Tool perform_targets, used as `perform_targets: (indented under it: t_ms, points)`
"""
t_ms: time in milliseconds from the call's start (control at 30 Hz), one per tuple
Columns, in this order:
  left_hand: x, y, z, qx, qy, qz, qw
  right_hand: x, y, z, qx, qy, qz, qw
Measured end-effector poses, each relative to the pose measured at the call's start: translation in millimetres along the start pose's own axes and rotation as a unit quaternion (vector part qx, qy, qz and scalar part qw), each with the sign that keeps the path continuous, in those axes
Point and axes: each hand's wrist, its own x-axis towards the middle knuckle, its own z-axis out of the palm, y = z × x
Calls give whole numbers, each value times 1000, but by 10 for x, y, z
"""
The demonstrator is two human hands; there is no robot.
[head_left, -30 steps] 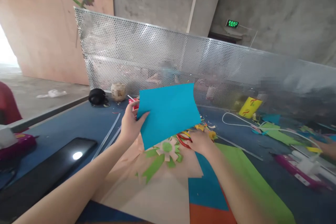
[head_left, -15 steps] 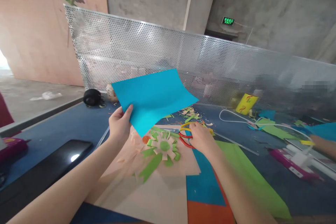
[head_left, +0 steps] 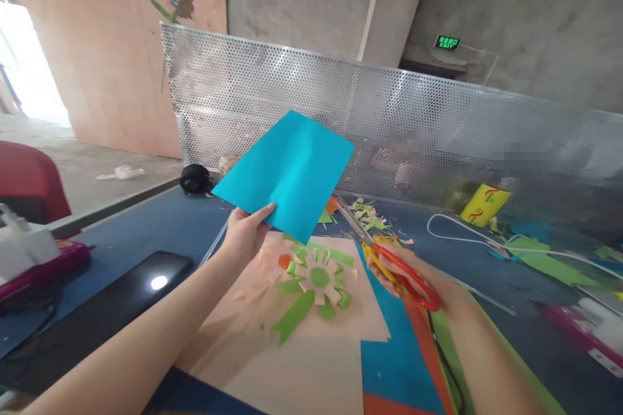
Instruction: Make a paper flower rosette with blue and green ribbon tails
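My left hand (head_left: 248, 231) pinches the lower edge of a blue sheet of paper (head_left: 296, 165), holding it up above the table. In my right hand (head_left: 413, 266) is a pair of scissors (head_left: 372, 243) with red and yellow handles, its blades pointing up and left, apart from the blue sheet. Below and between my hands, a paper flower (head_left: 318, 277) with pale petals, a green centre and green leaves lies on pale pink paper (head_left: 272, 363). A small orange paper circle (head_left: 285, 262) lies beside the flower.
Cut paper scraps (head_left: 367, 214) lie behind the scissors. A black phone (head_left: 131, 298) is on the left, near a power strip (head_left: 43, 266). A yellow roll (head_left: 485, 205) and white cable (head_left: 462, 238) are at right. A perforated metal screen (head_left: 272, 91) edges the table (head_left: 141, 220).
My right hand has lifted the scissors and turned their blades upward. The blue sheet has rotated in my left hand, now gripped at its lower edge. The view has shifted left.
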Motion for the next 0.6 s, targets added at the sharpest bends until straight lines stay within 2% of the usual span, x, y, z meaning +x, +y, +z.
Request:
perform_targets:
  t_ms: [167,300,400,600]
  points:
    - [-40,35,30,18,19,-15,1000,-95,-21,35,95,-72,113,986]
    - [-79,42,58,32,10,-37,999,-143,35,-39,129,-155,123,972]
    - [-125,18,61,52,4,-48,997,-165,67,-90,123,-191,139,964]
    - [-277,-35,63,162,-27,-124,979,-204,63,-108,91,-184,166,964]
